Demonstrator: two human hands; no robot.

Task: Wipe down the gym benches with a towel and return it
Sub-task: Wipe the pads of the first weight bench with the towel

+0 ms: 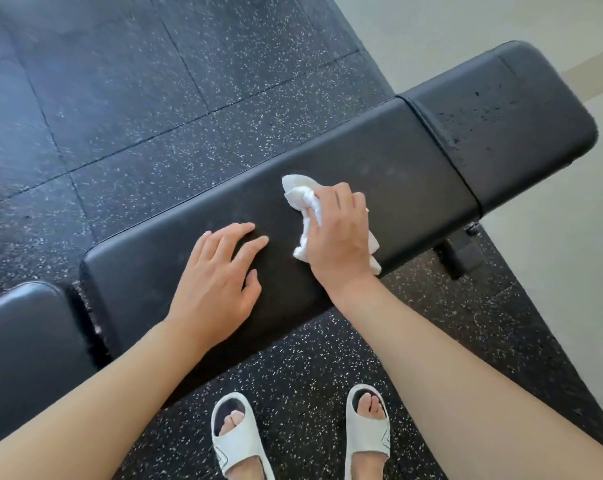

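Right hand (338, 230) gripping towel (302, 195), bench (379, 157)

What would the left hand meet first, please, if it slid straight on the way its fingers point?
Probably the towel under the right hand; the left hand points up and right along the bench, though it might pass just beside it.

— Bright in here, daylight, soft and even. Hardly a shadow under the bench (327, 174).

— Slight sheen on the pads. The floor (102, 81) at far left smears into blur, and the edges bend outward.
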